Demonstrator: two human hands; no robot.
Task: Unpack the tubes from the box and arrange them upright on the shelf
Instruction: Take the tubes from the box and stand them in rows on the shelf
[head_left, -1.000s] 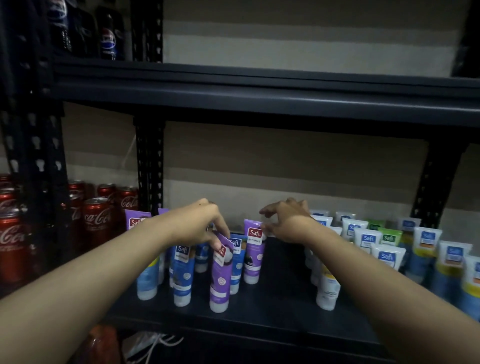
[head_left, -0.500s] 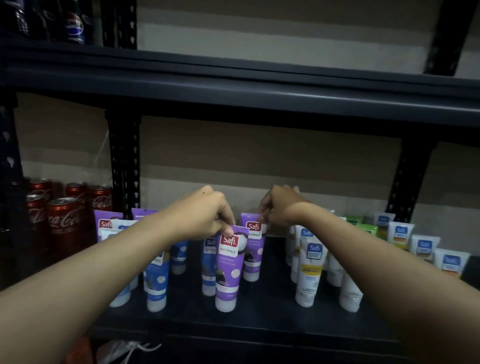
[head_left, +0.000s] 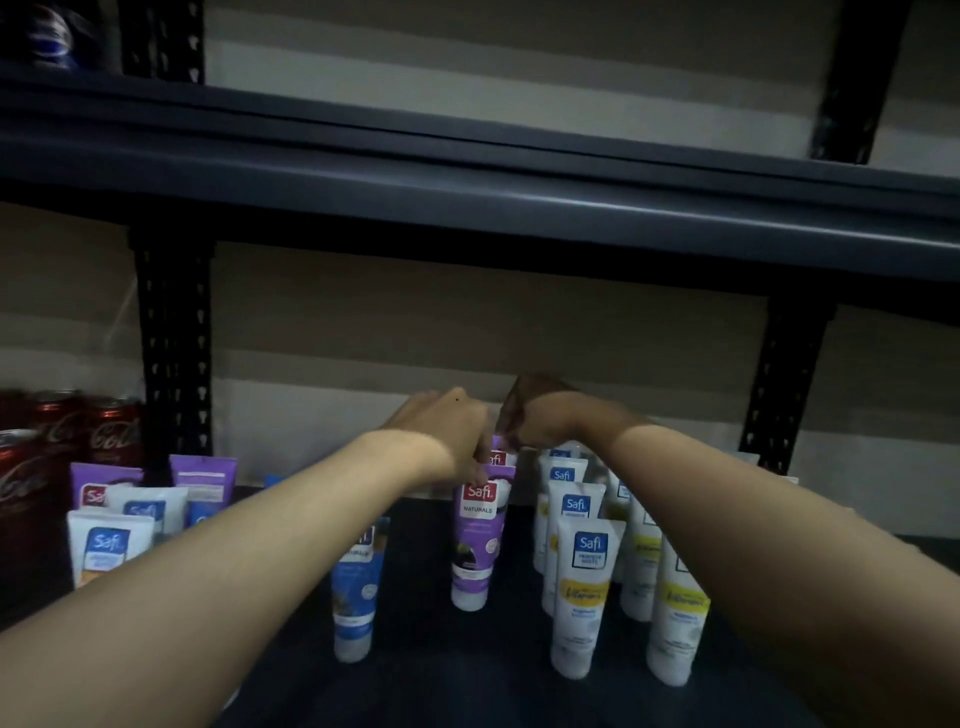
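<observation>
Two hands at work, head view: left hand (head_left: 447, 436) pinched the front purple tube (head_left: 475, 540) by its crimp, cap down on the shelf (head_left: 441, 665), presumably steadying it upright. Right hand (head_left: 540, 415) pinched the rear purple tube (head_left: 496, 458) just behind it, likewise.

The left hand (head_left: 447, 431), which held the front purple tube (head_left: 475, 551) tilted a second ago, now pinches its top with it upright at mid-frame, while the right hand (head_left: 540, 415) has gone from spread fingers to curled at the rear purple tube (head_left: 497, 457).
</observation>
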